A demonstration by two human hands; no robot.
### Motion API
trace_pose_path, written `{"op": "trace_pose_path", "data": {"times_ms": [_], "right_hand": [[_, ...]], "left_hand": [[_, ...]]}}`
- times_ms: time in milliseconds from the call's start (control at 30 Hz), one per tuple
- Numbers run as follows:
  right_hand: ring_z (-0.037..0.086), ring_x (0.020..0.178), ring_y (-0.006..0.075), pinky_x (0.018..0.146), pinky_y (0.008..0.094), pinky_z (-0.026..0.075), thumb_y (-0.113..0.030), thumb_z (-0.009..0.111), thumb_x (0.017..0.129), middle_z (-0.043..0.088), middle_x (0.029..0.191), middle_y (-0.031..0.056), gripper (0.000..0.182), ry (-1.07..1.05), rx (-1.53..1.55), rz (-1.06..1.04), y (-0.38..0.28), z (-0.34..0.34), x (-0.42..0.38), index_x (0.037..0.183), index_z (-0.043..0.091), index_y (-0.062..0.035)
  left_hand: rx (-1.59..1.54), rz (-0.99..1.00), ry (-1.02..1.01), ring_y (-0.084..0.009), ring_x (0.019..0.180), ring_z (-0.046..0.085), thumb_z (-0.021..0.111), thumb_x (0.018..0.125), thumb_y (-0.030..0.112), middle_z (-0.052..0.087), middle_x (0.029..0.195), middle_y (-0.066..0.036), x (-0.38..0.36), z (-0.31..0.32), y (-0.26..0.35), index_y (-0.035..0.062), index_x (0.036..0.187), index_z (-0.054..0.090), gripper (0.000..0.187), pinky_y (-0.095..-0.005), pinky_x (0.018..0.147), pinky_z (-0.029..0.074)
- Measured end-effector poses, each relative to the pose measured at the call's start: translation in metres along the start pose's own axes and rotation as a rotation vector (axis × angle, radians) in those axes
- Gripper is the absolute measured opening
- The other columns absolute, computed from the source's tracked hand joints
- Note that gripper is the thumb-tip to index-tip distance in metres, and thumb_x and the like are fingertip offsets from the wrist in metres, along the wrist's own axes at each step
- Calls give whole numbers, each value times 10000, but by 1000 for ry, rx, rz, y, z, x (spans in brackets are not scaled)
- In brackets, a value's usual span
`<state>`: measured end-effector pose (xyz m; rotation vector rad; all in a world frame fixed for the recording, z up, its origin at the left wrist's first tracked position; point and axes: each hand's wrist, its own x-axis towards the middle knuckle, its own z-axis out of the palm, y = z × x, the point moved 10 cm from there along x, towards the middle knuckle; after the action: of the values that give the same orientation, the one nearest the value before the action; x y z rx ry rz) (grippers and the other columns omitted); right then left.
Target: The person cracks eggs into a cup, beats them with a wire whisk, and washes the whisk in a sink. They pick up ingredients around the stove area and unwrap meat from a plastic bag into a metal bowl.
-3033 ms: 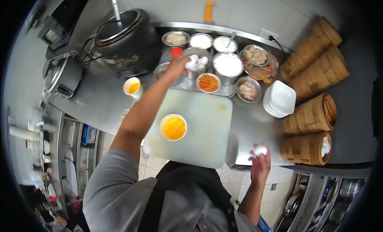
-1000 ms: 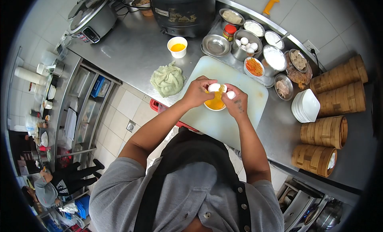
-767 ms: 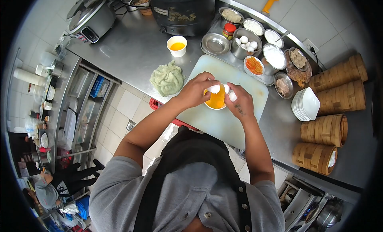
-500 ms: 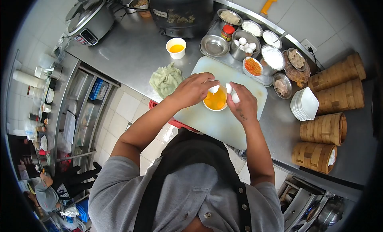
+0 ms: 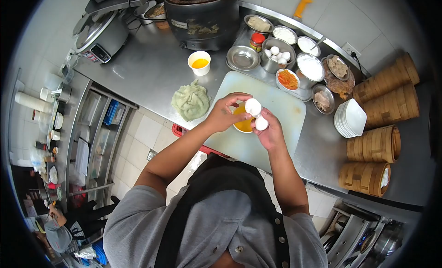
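Observation:
Over a white bowl of yellow egg, both hands are close together. Pinched in the fingers of my left hand is a white eggshell piece, its hollow side facing up. My right hand is closed on another eggshell piece, which touches or nearly touches the first. Beneath the bowl lies a pale cutting board. My hands and the shells hide part of the bowl and the egg.
A crumpled green cloth and a cup of yellow liquid sit left of the board. Behind it are a pot of white eggs and a bowl of orange strips. White dishes and bamboo steamers stand right.
The eggshell pieces have come together from apart, and the left one is now turned hollow side up. My right hand has rotated palm upward and moved slightly left and down.

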<state>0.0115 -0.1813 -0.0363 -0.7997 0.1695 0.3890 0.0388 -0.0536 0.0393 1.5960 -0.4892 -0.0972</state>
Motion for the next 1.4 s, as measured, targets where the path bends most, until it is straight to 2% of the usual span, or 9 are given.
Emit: {"op": "trace_pose_path", "data": {"times_ms": [233,333,433,467,600,800,1100,1300,1400], "right_hand": [[573,789,198,586,274,459,-298,534,866,599,985,161,479,-19,348,-124,-30,-44,-64,1222,475,16],[598,901,267,619,308,483,-252,528,867,598,1055,148,491,-27,398,-233,-31,-116,-133,1257,459,39],[609,817,227,596,296,500,-314,518,883,622,1005,134,435,620,336,-342,-13,-201,-237,1185,514,-2],[608,691,202,513,261,480,-305,521,882,633,969,152,400,522,277,-333,-5,-223,-258,1148,527,-7],[554,559,145,413,231,401,-328,535,862,633,878,124,348,1108,223,-143,72,-327,-365,1102,541,-75],[580,596,187,408,243,363,-288,554,892,625,894,137,367,1303,187,-99,129,-441,-368,1139,543,-15],[597,669,175,494,243,404,-328,582,866,593,830,75,307,1361,167,-420,41,-368,-392,1037,516,-82],[566,982,346,808,412,499,-238,594,770,534,1124,217,579,709,245,-588,-53,-241,-284,1286,416,-44],[578,1002,239,829,330,493,-129,481,926,523,1220,173,468,501,-347,-483,-91,-142,-165,1348,325,0]], "left_hand": [[169,221,-317,-216,1173,484,783,702,166,507,1274,-102,33,68,50,99,1199,578,541,-357,993,370],[242,95,-221,-158,1062,555,723,780,152,603,1135,-72,97,61,20,41,1124,598,383,-333,908,435],[299,-66,-35,-116,867,608,653,830,132,665,921,-50,186,40,-30,28,1028,635,224,-263,757,483],[362,-28,8,-106,812,613,643,832,132,671,878,-49,210,39,-36,23,1004,645,204,-244,719,486],[543,-58,43,-144,790,627,693,772,216,676,884,-82,295,53,-104,6,983,648,302,-284,728,492],[1027,-115,-55,-336,860,642,704,668,299,668,906,-196,351,89,-185,33,958,682,394,-393,773,502],[855,-246,162,-312,857,656,712,684,328,672,907,-198,348,65,-160,6,932,667,409,-391,773,509],[-314,-348,58,-173,632,609,350,918,220,644,912,-129,252,65,-81,5,1104,536,340,-286,465,436],[-657,-512,-64,-143,629,574,315,928,237,645,947,-117,122,91,-60,16,1136,523,368,-266,493,425]]}}
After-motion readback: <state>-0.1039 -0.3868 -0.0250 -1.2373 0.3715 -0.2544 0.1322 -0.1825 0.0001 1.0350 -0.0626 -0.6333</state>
